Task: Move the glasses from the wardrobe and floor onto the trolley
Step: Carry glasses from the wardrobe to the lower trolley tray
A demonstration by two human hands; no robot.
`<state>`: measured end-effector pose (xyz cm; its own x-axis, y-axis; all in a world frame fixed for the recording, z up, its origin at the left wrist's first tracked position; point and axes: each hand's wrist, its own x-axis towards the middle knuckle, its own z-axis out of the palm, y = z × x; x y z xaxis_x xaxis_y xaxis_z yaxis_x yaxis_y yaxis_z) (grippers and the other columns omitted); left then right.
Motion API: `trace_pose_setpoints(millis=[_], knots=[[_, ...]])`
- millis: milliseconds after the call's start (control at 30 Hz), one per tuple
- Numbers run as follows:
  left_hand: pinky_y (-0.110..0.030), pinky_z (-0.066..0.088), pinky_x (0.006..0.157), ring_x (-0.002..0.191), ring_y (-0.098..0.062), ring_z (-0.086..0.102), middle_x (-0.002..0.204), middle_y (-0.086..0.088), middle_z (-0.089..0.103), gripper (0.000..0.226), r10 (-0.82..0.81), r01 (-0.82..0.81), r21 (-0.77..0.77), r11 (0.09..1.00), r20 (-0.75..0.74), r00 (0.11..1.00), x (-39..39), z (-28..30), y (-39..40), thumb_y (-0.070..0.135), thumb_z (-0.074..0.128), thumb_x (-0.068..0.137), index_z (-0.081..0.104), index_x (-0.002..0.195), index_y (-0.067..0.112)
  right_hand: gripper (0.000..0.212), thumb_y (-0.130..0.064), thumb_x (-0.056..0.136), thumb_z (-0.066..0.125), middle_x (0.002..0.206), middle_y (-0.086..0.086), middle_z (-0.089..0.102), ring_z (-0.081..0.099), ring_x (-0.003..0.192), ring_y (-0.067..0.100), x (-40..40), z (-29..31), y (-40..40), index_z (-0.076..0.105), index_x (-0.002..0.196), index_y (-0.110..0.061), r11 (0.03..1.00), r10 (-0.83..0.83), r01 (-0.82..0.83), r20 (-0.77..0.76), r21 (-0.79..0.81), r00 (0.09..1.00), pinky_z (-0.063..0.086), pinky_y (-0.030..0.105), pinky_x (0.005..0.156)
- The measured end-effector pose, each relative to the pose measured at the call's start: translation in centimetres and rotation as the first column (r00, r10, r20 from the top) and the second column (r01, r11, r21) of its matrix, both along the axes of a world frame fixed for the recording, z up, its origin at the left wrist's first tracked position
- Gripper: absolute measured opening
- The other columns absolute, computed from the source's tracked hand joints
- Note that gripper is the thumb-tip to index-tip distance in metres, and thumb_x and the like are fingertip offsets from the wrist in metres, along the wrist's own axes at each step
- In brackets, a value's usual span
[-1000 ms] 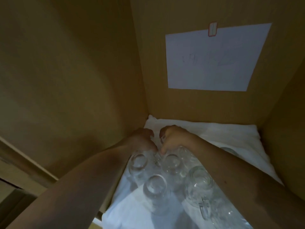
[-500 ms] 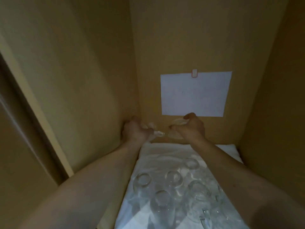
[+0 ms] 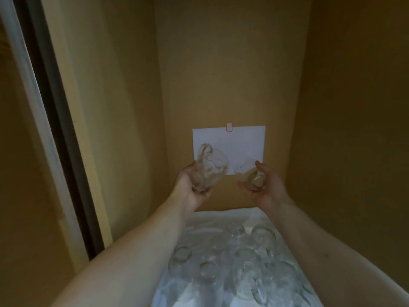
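The left hand is curled round a clear glass mug, palm up, the mug tilted with its looped handle uppermost and its rounded, ribbed body lying in the fingers. The right hand grips a smaller clear tumbler from the side, thumb raised above its rim, the tumbler tipped toward the left. The two glasses are held near each other but apart, both lifted well above the shelf.

Behind them a sheet of white paper hangs flat on the wardrobe back panel, fixed at its top edge by a small pink-edged clip. The panels are smooth, matt, tan board meeting in square corners.

Below and between the forearms, a crumpled white cloth covers the wardrobe floor, and on it stands a cluster of remaining glasses, round-mouthed and transparent. Their outlines blur into the pale cloth in the dim light, so their number and exact shapes are hard to make out; the nearest ones are cut off by the lower edge. At the left a dark door edge runs diagonally down.
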<state>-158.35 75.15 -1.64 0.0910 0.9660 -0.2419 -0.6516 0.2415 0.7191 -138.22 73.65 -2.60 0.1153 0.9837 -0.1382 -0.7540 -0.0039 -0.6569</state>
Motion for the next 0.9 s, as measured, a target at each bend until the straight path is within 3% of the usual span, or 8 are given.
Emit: trace_pose_setpoints(millis=[100, 233, 400, 467, 567, 667, 800, 900], knots=[[-0.049, 0.047, 0.105, 0.112, -0.038, 0.063, 0.124, -0.023, 0.063, 0.049, -0.044, 0.042, 0.017, 0.999, 0.144, 0.989, 0.9, 0.0, -1.5, 0.013, 0.078, 0.076, 0.063, 0.121, 0.005, 0.019, -0.019, 0.086, 0.077, 0.105, 0.017, 0.061, 0.062, 0.106, 0.031, 0.5, 0.3, -1.8, 0.065, 0.097, -0.009, 0.999, -0.033, 0.031, -0.064, -0.021, 0.997, 0.059, 0.053, 0.077], [-0.046, 0.053, 0.094, 0.11, -0.038, 0.066, 0.118, -0.024, 0.069, 0.061, -0.119, 0.108, 0.063, 0.992, 0.198, 0.973, 1.3, 0.4, -3.4, 0.006, 0.08, 0.065, 0.063, 0.123, 0.006, 0.027, -0.035, 0.082, 0.079, 0.078, 0.004, 0.059, 0.066, 0.081, 0.022, 1.3, 0.4, -4.2, 0.065, 0.076, -0.013, 0.998, -0.058, 0.058, 0.015, 0.009, 0.998, 0.06, 0.046, 0.078], [-0.052, 0.043, 0.11, 0.119, -0.039, 0.063, 0.113, -0.026, 0.071, 0.044, -0.238, 0.213, 0.142, 0.967, 0.2, 0.95, 0.6, 0.0, -5.6, 0.001, 0.076, 0.073, 0.066, 0.116, 0.002, 0.044, -0.027, 0.074, 0.086, 0.105, 0.012, 0.071, 0.075, 0.092, 0.027, 1.9, 0.3, -8.7, 0.068, 0.109, -0.006, 0.987, -0.097, 0.089, 0.051, 0.134, 0.994, 0.06, 0.047, 0.082], [-0.051, 0.041, 0.11, 0.123, -0.037, 0.061, 0.121, -0.022, 0.07, 0.034, -0.292, 0.259, 0.172, 0.95, 0.205, 0.934, 0.6, -0.2, -6.3, 0.018, 0.078, 0.084, 0.07, 0.115, 0.005, 0.036, -0.017, 0.075, 0.084, 0.093, 0.017, 0.071, 0.076, 0.086, 0.03, 2.0, 0.2, -10.6, 0.067, 0.102, -0.003, 0.983, -0.061, 0.052, 0.05, 0.176, 0.997, 0.058, 0.054, 0.088], [-0.046, 0.046, 0.105, 0.099, -0.031, 0.069, 0.109, -0.013, 0.074, 0.049, -0.32, 0.291, 0.181, 0.939, 0.16, 0.934, 1.1, -0.8, -7.5, 0.051, 0.079, 0.081, 0.075, 0.109, 0.011, 0.029, -0.01, 0.069, 0.085, 0.08, 0.016, 0.065, 0.07, 0.082, 0.03, 2.0, -0.1, -13.3, 0.064, 0.087, -0.004, 0.98, -0.036, 0.018, 0.09, 0.198, 0.995, 0.052, 0.059, 0.097], [-0.045, 0.049, 0.102, 0.076, -0.027, 0.07, 0.095, -0.013, 0.075, 0.044, -0.369, 0.346, 0.156, 0.925, 0.15, 0.917, 1.7, -2.0, -8.7, 0.04, 0.087, 0.069, 0.08, 0.094, 0.005, 0.031, -0.006, 0.059, 0.09, 0.09, 0.016, 0.067, 0.068, 0.091, 0.033, 2.0, -0.7, -16.0, 0.071, 0.084, -0.003, 0.98, -0.038, 0.023, 0.076, 0.199, 0.996, 0.049, 0.058, 0.1], [-0.045, 0.051, 0.096, 0.074, -0.028, 0.072, 0.096, -0.015, 0.075, 0.035, -0.458, 0.446, 0.131, 0.885, 0.071, 0.886, 3.3, -3.1, -10.8, 0.028, 0.088, 0.061, 0.082, 0.086, 0.004, 0.017, -0.012, 0.08, 0.081, 0.127, 0.015, 0.063, 0.056, 0.128, 0.035, 2.8, -1.6, -19.3, 0.079, 0.097, -0.008, 0.975, -0.012, 0.005, 0.031, 0.223, 0.999, 0.041, 0.055, 0.11], [-0.048, 0.056, 0.083, 0.075, -0.03, 0.073, 0.095, -0.014, 0.075, 0.033, -0.531, 0.531, 0.164, 0.831, -0.046, 0.846, 5.1, -3.4, -12.5, 0.028, 0.089, 0.056, 0.082, 0.08, 0.006, 0.035, -0.023, 0.086, 0.081, 0.127, 0.011, 0.067, 0.067, 0.113, 0.029, 4.0, -2.1, -21.9, 0.072, 0.118, -0.011, 0.963, -0.024, 0.027, -0.015, 0.269, 1.0, 0.052, 0.05, 0.097]])
